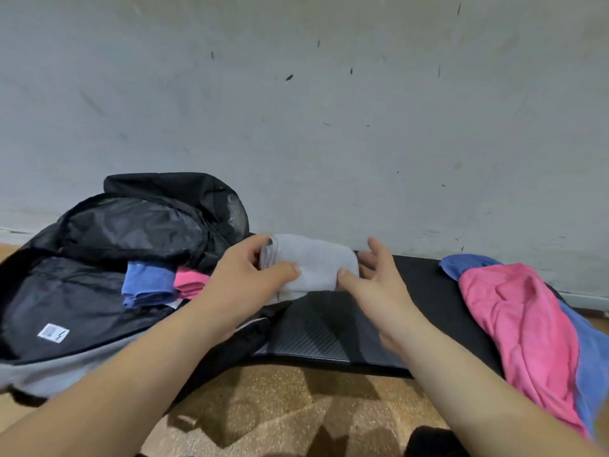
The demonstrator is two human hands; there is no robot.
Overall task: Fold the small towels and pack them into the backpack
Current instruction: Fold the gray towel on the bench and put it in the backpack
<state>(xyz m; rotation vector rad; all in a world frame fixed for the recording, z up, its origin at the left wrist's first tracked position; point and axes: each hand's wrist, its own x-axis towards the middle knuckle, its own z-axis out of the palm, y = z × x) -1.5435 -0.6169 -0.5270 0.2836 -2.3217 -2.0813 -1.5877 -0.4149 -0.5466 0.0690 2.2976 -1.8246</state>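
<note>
Two folded pieces, a blue towel [146,285] and a pink towel [191,283], already lie in our open backpack [99,232]. Our left hand [244,278] pinches the folded grey towel [313,265] over the black mat [329,338], just beside the backpack; our right hand [379,282] is spread, thumb touching its edge. We should keep the layers squeezed together and slide it in next to the pink towel, folds flat.

A pale grey folded terry towel [313,267] shows against a black ribbed mat [329,331], a bright pink crumpled towel [520,318] covers a blue crumpled towel [590,364] at the mat's right edge, and the black fabric backpack [108,225], grey along its side, holds a blue folded towel [148,285] and a pink folded towel [191,283].
</note>
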